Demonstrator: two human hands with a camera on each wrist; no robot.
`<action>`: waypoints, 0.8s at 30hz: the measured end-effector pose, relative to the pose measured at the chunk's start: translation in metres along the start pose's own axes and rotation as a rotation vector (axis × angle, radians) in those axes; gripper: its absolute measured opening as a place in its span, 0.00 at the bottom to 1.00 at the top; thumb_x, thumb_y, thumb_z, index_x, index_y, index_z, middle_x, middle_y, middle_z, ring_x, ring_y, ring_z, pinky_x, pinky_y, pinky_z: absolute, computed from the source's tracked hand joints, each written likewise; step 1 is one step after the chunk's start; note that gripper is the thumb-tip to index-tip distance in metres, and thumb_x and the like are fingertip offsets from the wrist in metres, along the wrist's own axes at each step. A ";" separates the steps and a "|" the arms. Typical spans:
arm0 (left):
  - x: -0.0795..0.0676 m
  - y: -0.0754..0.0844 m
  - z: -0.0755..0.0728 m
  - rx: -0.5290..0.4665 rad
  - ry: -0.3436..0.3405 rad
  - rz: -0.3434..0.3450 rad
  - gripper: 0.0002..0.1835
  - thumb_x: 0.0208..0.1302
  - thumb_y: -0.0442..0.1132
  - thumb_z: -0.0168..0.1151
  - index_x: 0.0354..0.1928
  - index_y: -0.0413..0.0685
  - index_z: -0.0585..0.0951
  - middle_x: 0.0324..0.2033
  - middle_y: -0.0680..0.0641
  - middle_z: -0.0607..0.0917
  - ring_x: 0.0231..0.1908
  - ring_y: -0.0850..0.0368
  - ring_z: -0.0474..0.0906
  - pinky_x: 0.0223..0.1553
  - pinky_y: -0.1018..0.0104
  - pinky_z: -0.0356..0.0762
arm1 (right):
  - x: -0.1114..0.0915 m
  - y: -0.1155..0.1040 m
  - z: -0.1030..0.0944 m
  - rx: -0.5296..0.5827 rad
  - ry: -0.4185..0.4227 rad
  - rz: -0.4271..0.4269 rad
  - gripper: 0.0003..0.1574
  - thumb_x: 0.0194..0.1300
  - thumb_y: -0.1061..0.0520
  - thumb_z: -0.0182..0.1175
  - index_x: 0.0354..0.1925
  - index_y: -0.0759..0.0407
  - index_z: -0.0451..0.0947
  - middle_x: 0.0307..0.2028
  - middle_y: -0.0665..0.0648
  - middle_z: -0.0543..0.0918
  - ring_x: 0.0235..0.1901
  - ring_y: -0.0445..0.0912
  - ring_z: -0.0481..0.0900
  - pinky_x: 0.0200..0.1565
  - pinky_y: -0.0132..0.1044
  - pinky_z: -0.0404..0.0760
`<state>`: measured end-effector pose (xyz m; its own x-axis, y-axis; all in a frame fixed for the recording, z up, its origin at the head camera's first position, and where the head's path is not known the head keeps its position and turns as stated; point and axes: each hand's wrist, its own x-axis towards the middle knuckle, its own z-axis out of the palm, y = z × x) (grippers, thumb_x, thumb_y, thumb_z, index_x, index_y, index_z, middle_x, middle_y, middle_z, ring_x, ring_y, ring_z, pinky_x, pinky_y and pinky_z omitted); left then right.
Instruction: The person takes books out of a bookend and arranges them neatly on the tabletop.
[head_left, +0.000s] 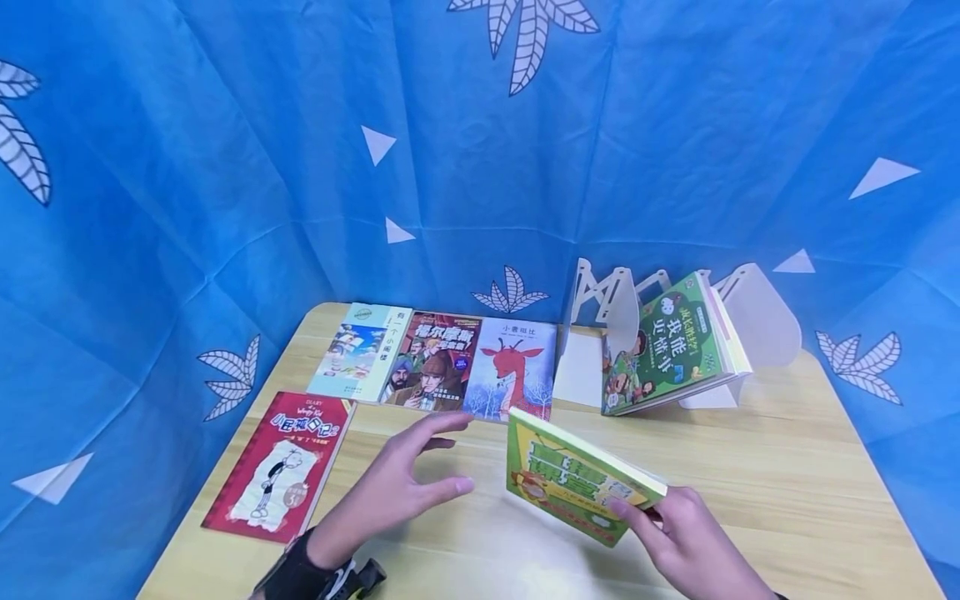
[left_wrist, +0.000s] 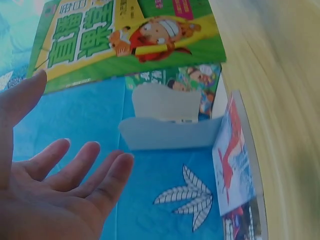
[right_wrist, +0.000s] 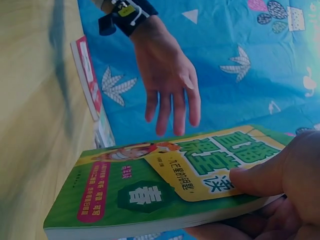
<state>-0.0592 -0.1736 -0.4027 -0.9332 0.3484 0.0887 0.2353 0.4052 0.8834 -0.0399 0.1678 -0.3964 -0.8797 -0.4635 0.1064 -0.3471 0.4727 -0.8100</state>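
Observation:
A green and yellow book (head_left: 573, 479) is held above the front middle of the table, tilted. My right hand (head_left: 693, 533) pinches its right end, with the thumb on the cover, as the right wrist view also shows, and the other fingers underneath. To the left of that book my left hand (head_left: 401, 475) has its fingers and thumb spread and holds nothing; in the left wrist view its palm (left_wrist: 55, 205) and fingers are apart from the book. A red diary book (head_left: 277, 467) lies on the table close to the left wrist.
Along the table's back edge lie a pale book (head_left: 360, 350), a detective book (head_left: 433, 362) and a red deer book (head_left: 512, 367). A white book rack (head_left: 765, 321) stands at the back right with a green book (head_left: 663, 346) leaning in it. Blue cloth (head_left: 480, 167) hangs behind the table.

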 end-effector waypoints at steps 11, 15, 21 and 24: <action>0.004 0.000 0.021 -0.091 -0.115 0.129 0.27 0.59 0.49 0.66 0.60 0.62 0.71 0.53 0.57 0.78 0.53 0.57 0.74 0.53 0.60 0.75 | 0.005 -0.012 0.006 0.030 -0.105 0.043 0.14 0.71 0.48 0.52 0.50 0.48 0.77 0.43 0.45 0.83 0.38 0.39 0.78 0.38 0.33 0.82; 0.003 -0.001 0.027 -0.082 -0.138 0.140 0.18 0.62 0.51 0.62 0.54 0.61 0.75 0.47 0.58 0.82 0.49 0.58 0.77 0.52 0.60 0.76 | 0.006 -0.012 0.008 0.074 -0.161 0.088 0.16 0.71 0.45 0.51 0.53 0.45 0.76 0.45 0.45 0.83 0.39 0.40 0.79 0.40 0.34 0.81; 0.003 -0.003 0.031 -0.078 -0.083 0.233 0.09 0.66 0.45 0.59 0.47 0.57 0.80 0.41 0.57 0.85 0.35 0.63 0.80 0.34 0.67 0.80 | 0.008 -0.013 0.012 0.117 -0.180 0.082 0.18 0.70 0.43 0.52 0.54 0.46 0.75 0.46 0.45 0.82 0.40 0.42 0.79 0.42 0.35 0.81; 0.002 -0.005 0.033 -0.082 -0.033 0.265 0.06 0.65 0.42 0.60 0.43 0.58 0.81 0.39 0.57 0.86 0.33 0.64 0.80 0.31 0.68 0.79 | 0.009 -0.014 0.013 0.093 -0.181 0.075 0.18 0.70 0.43 0.52 0.53 0.45 0.76 0.46 0.44 0.82 0.40 0.41 0.78 0.42 0.35 0.81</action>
<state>-0.0536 -0.1471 -0.4220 -0.8323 0.4608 0.3080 0.4461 0.2272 0.8657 -0.0386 0.1472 -0.3916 -0.8261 -0.5608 -0.0553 -0.2438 0.4442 -0.8621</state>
